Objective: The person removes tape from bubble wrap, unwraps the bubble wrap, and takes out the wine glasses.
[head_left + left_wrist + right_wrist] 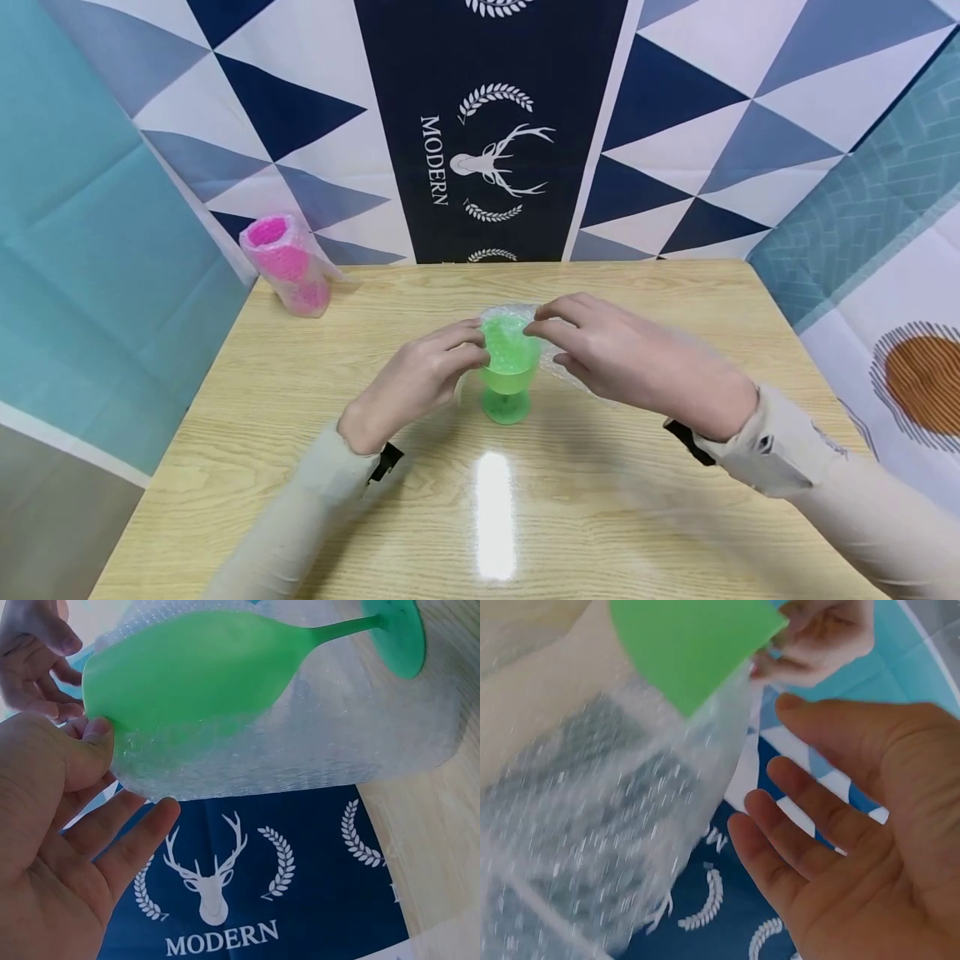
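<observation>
Pinching green goblet (pixel 202 667) at rim (pixel 86 686) with left hand (pixel 431 367), probably for steadying it between both hands. Holding nothing in right hand (pixel 603 342), loose-fingered across from left grip, perhaps for access to bubble wrap (pixel 397 735) behind goblet.

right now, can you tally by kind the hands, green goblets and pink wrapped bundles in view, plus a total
hands: 2 (left hand, right hand)
green goblet: 1
pink wrapped bundle: 1
total: 4
</observation>
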Demonstrator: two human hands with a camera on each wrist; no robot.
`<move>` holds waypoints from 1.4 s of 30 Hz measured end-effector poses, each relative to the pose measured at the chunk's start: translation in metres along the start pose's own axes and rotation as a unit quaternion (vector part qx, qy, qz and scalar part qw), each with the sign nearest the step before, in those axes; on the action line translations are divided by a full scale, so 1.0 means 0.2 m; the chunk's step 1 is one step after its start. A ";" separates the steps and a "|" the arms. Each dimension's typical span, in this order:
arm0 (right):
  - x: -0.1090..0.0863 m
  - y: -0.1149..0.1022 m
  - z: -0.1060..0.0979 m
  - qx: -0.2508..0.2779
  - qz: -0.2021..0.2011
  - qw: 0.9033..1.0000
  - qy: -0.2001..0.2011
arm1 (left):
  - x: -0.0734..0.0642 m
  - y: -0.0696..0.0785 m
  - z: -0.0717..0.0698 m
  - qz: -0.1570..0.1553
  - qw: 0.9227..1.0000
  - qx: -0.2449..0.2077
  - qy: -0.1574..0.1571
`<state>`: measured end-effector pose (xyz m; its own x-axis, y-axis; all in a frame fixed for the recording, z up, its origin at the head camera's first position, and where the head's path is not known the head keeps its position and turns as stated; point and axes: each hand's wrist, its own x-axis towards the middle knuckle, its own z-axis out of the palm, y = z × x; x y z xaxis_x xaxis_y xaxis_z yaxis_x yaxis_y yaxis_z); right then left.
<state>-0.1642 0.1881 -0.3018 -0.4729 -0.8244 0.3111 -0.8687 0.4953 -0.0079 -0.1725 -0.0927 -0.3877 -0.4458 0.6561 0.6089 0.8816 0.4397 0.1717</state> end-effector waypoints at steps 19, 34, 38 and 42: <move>0.02 0.00 0.12 -0.043 0.050 0.997 0.035 | -0.03 -0.02 0.02 -0.022 1.000 -0.008 0.005; 0.01 0.06 0.07 -0.044 0.075 0.995 0.045 | -0.04 -0.04 0.01 0.014 0.999 0.009 0.046; 0.01 0.08 0.07 -0.034 0.083 0.994 0.061 | -0.03 -0.05 0.00 0.015 0.999 0.013 0.046; 0.01 0.10 0.06 -0.032 0.082 0.993 0.074 | -0.03 -0.04 0.00 0.012 0.999 0.020 0.048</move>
<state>-0.1837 0.1932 -0.3138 -0.5763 -0.6841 0.4470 -0.7681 0.6402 -0.0106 -0.1773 -0.1009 -0.3924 -0.4066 0.6061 0.6836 0.8841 0.4497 0.1271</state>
